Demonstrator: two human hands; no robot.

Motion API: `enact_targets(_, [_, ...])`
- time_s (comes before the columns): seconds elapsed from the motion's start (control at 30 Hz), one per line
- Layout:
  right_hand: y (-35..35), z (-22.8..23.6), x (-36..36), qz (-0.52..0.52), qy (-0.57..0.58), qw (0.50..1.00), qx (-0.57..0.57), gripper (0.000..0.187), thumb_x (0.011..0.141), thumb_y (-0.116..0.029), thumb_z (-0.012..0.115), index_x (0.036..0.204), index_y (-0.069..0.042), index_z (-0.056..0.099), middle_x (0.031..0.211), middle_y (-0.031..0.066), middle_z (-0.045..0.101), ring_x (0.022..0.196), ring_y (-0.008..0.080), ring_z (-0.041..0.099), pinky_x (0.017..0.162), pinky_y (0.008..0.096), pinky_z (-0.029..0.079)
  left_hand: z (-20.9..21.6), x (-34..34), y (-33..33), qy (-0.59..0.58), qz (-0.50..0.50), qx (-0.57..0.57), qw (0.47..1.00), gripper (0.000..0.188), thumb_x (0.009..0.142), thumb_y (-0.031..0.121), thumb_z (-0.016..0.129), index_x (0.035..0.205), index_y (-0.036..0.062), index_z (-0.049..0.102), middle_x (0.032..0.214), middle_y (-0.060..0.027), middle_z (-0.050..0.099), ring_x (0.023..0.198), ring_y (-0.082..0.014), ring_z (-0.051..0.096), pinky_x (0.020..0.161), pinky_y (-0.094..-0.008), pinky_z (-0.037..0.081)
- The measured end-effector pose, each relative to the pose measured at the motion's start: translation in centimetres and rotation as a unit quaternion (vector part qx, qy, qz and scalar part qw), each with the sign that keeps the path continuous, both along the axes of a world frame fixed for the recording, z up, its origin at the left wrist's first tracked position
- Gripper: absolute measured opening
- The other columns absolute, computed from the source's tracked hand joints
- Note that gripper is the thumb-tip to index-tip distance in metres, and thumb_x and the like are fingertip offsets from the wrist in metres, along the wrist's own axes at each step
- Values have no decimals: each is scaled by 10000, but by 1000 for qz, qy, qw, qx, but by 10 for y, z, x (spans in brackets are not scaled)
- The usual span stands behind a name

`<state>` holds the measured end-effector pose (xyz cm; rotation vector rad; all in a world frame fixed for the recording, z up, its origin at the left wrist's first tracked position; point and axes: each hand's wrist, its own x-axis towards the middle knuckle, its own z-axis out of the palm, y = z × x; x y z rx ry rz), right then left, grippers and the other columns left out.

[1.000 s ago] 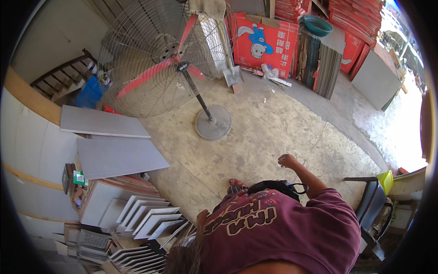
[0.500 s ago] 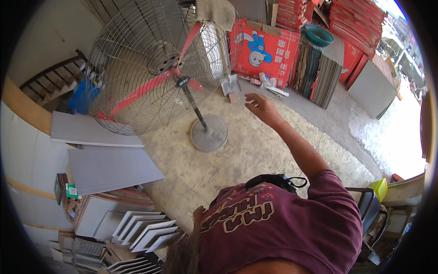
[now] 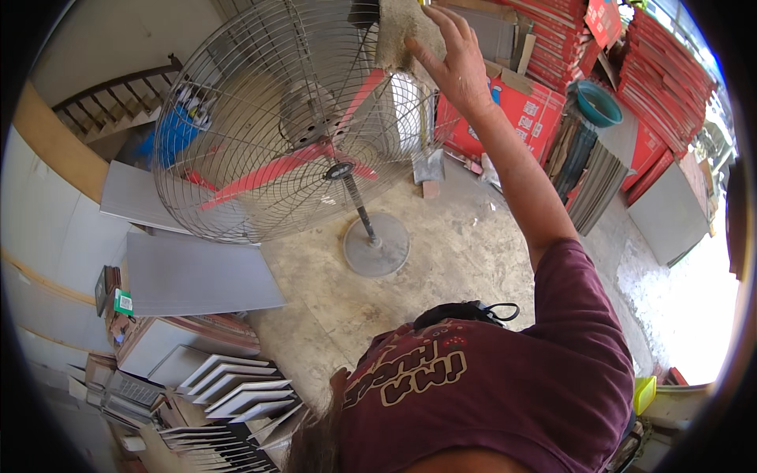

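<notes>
My right hand is raised at the upper middle, up by the top edge of a large pedestal fan. Its fingers and thumb are stretched apart over a tan, rough cloth hanging on the rim of the wire cage. The thumb overlaps the cloth; whether it presses on it I cannot tell. Red blades show still and sharp behind the wires, and the fan stands on a round grey base. My left hand does not show; only a sliver of skin appears beside my shirt.
Grey panels jut out at the left, above a rack of upright tile samples. Stacked red cartons and a teal basin stand at the back right. A dustpan lies on the floor behind the fan.
My right hand has risen from above the floor right of the fan to the cloth on the cage's rim, and its fingers have spread. The view has shifted slightly.
</notes>
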<state>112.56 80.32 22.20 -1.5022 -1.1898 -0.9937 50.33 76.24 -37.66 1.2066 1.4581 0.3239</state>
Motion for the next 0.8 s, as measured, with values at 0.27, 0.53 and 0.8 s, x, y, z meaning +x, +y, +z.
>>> enact_targets(0.27, [50, 26, 12, -6, 113, 993, -41, 532, 871, -444, 547, 1215, -38, 554, 1229, 145, 549, 1106, 318, 537, 930, 385, 432, 33, 21, -53, 172, -189, 189, 948, 247, 808, 163, 614, 682, 45, 438, 617, -147, 469, 594, -315, 530, 541, -418, 404])
enact_targets(0.53, [65, 18, 1, 65, 126, 987, 77, 285, 875, -275, 612, 1032, -45, 676, 1109, 98, 624, 1039, 263, 571, 905, 331, 436, 19, 30, -77, 195, -177, 298, 918, 273, 782, 181, 647, 688, 19, 448, 677, -179, 545, 630, -345, 556, 544, -411, 427])
enact_targets(0.8, [89, -9, 70, 327, 288, 879, 194, 273, 870, -250, 650, 983, -6, 692, 946, 36, 671, 825, 130, 602, 763, 263, 475, 90, 91, -40, -151, 321, -150, 923, 463, 831, 282, 605, 1195, 13, 506, 1066, -137, 597, 898, -272, 615, 680, -390, 495])
